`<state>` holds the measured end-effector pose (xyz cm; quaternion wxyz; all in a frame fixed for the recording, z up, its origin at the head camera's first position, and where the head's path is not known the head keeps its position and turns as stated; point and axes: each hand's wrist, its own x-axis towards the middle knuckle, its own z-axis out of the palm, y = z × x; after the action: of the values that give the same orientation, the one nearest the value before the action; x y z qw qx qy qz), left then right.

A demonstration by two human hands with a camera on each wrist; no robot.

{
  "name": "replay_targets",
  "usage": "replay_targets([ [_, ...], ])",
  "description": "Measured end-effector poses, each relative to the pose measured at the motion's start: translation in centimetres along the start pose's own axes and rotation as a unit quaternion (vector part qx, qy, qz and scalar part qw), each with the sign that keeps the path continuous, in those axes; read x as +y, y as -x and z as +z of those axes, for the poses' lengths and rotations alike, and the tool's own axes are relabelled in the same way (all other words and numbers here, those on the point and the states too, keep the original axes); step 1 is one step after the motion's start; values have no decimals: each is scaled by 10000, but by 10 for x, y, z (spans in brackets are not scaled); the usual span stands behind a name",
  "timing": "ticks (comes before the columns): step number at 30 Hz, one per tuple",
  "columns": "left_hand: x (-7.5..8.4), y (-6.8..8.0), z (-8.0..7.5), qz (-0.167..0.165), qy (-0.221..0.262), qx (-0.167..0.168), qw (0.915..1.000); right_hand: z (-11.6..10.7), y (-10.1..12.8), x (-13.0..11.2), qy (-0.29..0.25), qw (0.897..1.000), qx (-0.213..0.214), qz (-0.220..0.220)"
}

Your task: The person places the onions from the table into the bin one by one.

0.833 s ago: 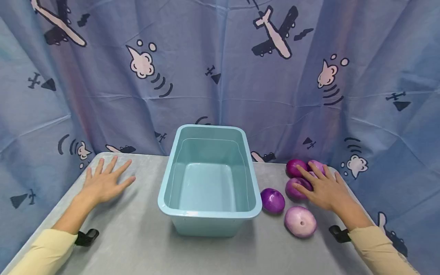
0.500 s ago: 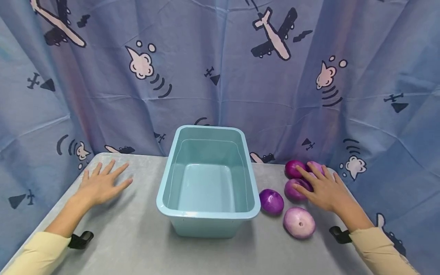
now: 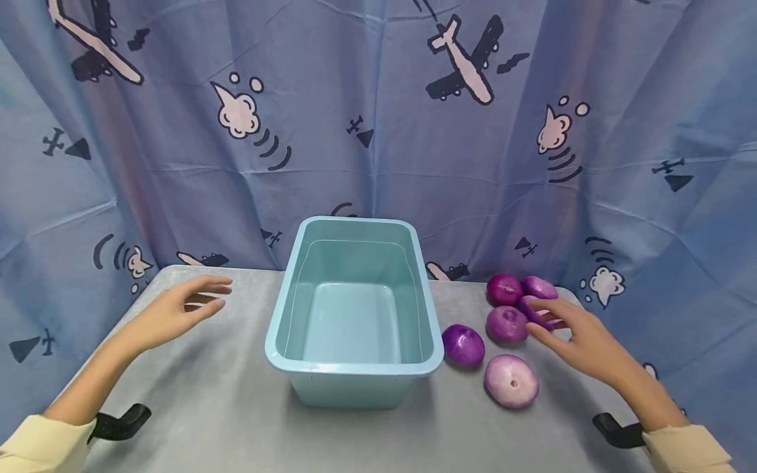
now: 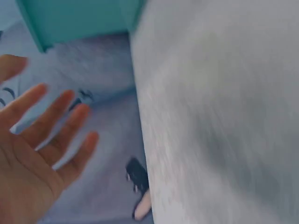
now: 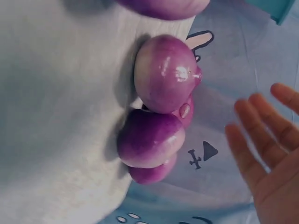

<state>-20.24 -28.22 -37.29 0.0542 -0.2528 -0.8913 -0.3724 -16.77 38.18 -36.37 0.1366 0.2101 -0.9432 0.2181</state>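
Note:
My right hand (image 3: 582, 338) hovers beside a group of purple onions at the right end of the table, its fingers loosely bent and holding nothing. In the right wrist view a gap shows between its fingers (image 5: 266, 130) and the onions. Nearest to it are a purple onion (image 3: 506, 325) and another onion (image 3: 532, 312) partly hidden behind the hand. A dark red onion (image 3: 504, 290) and a lighter one (image 3: 539, 287) lie behind them. My left hand (image 3: 177, 312) is held above the table's left side, fingers slightly bent, with nothing in it.
A light blue plastic tub (image 3: 355, 368) stands on the grey table (image 3: 236, 420), with no onions inside. A purple onion (image 3: 464, 346) lies close to its right side, with a pale onion (image 3: 511, 381) nearer the front. A blue curtain (image 3: 307, 85) hangs behind.
Both hands have turned from flat, spread palms-down to a more sideways pose with fingers closer together. The right hand has drawn slightly off the onions, uncovering more of them.

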Motion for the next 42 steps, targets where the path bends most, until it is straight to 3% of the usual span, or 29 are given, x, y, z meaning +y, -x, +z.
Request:
replay_targets([
  [2, 10, -4, 2, 24, 650, 76, 9979, -2, 8, 0, -582, 9983, 35, -15],
  [5, 24, -10, 8, -97, 1560, 61, 9877, -3, 21, -1, -1311, 9913, -85, 16],
  [10, 44, -17, 23, -16, 2425, -84, 9701, 1, 38, -3, -1965, 9796, -413, 92],
  [16, 56, -29, 43, 183, 2444, -152, 9694, 8, 53, -3, -2104, 9769, -367, 99],
  [22, 56, -38, 57, 220, 2551, -273, 9663, 18, 62, -2, -2282, 9730, -291, -166],
  [26, 56, -42, 64, 285, 2550, -354, 9659, 24, 66, -2, -2368, 9712, -240, -95],
  [32, 56, -42, 68, 329, 2539, -404, 9658, 32, 71, -3, -2399, 9703, -325, 17],
  [42, 55, -36, 67, 369, 2561, -470, 9648, 45, 68, -6, -2505, 9673, -350, -212],
])
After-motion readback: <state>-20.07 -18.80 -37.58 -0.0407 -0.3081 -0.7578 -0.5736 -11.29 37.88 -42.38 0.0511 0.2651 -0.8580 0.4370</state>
